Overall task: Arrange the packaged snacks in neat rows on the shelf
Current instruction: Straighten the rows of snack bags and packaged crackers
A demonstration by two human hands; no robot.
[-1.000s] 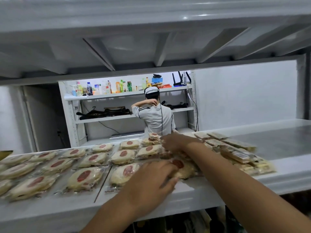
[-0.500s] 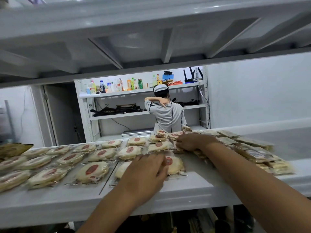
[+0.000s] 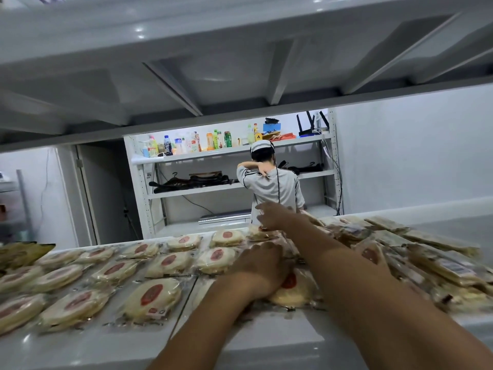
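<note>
1. The shelf (image 3: 266,340) spans the lower frame, and an upper shelf board (image 3: 213,36) fills the top.
2. Rowed snack packs (image 3: 153,299) lie on the shelf's left half.
3. A loose pile of packs (image 3: 440,265) lies at right.
4. At centre, the left hand (image 3: 262,268) rests on a front pack (image 3: 296,289). Behind it, the right hand (image 3: 274,216) touches a rear pack (image 3: 260,232).
5. Beyond the shelf, mid-frame, a person (image 3: 272,185) stands before a rack (image 3: 192,192) with bottles (image 3: 186,144) on top.

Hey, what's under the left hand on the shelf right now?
The left hand rests on a round packaged snack with a red label near the shelf front. The hand covers the snack's left half, so its grip cannot be seen.
</note>
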